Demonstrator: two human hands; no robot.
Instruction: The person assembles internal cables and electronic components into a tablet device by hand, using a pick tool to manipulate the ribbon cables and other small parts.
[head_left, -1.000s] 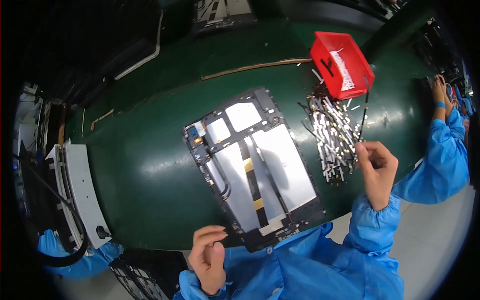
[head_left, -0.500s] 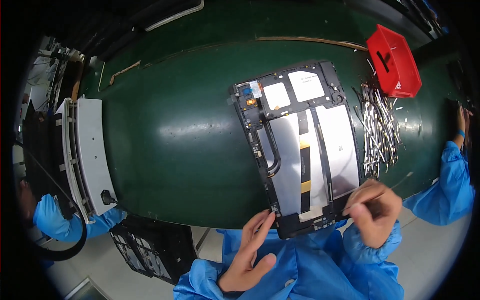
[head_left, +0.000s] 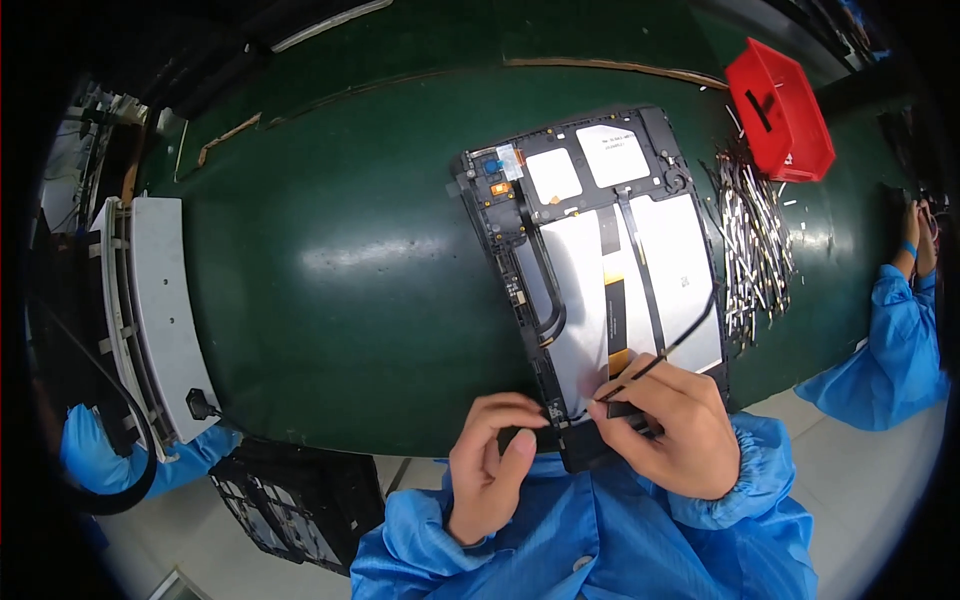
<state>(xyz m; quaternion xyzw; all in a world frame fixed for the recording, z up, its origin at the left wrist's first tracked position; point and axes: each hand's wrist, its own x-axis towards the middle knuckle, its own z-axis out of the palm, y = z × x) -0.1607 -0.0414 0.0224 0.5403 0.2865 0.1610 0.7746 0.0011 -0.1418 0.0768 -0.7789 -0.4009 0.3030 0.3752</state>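
While the right hand (head_left: 675,430) pinches a strip (head_left: 690,333), the half-curled left hand (head_left: 490,462) perhaps steadies the tablet (head_left: 578,270) at the tabletop's near edge (head_left: 415,447).

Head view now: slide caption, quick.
Right hand holds a thin black strip over an opened device, left hand by its edge; strip pile and red bin at right.
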